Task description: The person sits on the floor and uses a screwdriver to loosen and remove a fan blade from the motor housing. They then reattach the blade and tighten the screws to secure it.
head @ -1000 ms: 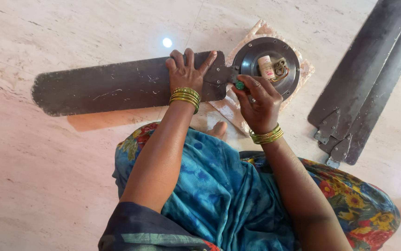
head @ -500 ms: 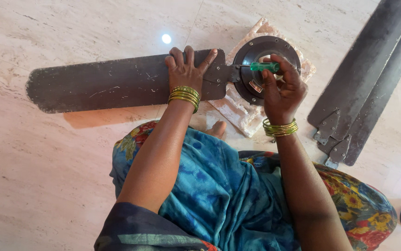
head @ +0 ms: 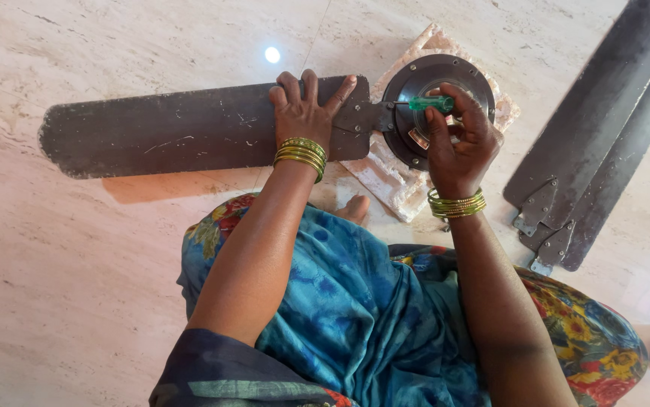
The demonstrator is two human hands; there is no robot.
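Pressing flat, the left hand (head: 306, 113) holds the dark fan blade (head: 182, 130) down on the floor. The right hand (head: 457, 143) grips a green screwdriver (head: 429, 103) at the round motor (head: 434, 105). Best keep the blade still and the screwdriver straight.

A long fan blade (head: 174, 132) lay flat on the floor (head: 76, 286), reaching leftward from the round fan motor (head: 434, 105), which sat on a slab (head: 385, 177) to its right. The left hand (head: 306, 113) rested flat on the blade's inner end, just left of the bracket joining blade and motor. The right hand (head: 457, 147) sat over the motor's near side, gripping a screwdriver (head: 430, 102) that lay across the motor's top, its tip apparently towards the bracket. Two more loose blades (head: 604, 128) lay stacked at the far right, well apart from the motor. A foot (head: 355, 207) showed between the arms, just before the slab.
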